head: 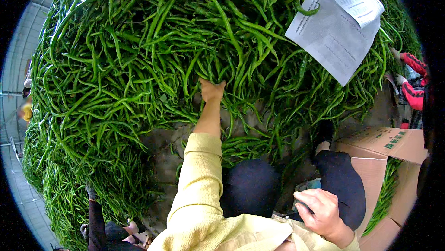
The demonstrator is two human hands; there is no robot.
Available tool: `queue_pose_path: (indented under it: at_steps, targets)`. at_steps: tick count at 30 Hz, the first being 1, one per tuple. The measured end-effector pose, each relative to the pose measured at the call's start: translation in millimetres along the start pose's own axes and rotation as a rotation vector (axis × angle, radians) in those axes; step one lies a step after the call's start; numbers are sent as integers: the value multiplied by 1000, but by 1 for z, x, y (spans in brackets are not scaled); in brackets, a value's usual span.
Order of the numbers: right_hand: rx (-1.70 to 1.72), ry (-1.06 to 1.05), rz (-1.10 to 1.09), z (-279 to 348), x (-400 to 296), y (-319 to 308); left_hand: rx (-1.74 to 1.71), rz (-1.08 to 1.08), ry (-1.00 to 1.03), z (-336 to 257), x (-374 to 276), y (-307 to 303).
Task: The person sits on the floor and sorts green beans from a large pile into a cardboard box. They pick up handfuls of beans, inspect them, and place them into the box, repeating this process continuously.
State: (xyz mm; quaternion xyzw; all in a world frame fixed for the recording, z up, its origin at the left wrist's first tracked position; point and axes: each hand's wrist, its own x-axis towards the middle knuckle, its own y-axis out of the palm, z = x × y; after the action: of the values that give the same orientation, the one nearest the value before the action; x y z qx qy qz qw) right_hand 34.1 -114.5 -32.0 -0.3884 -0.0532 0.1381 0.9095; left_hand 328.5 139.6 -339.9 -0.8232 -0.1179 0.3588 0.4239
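Observation:
A huge heap of long green chilli peppers (139,59) fills most of the view before me. My left hand (212,90) reaches forward into the lower face of this heap. Its fingers are hidden among the peppers, so whether they grip any does not show. Over my right thigh hovers my right hand (320,211), loosely curled, with a gap between thumb and fingers and nothing visible in it. Beside it on the right stands an open cardboard box (370,178) with green chilli peppers (380,199) inside.
Printed paper sheets (333,32) lie on the heap at upper right. Loose peppers (247,146) are scattered on the dark ground in front of my knees. A co-worker's red sleeve (413,94) shows at far right, another co-worker's dark sleeve (95,219) at lower left.

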Motion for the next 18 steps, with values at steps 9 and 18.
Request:
queue_pose_path:
  at_steps: [9, 18]
  targets:
    - [6, 3, 6, -1, -7, -8, -511, 288, 97, 27, -5, -23]
    - [2, -1, 26, -2, -10, -8, -673, 380, -178, 6, -7, -37]
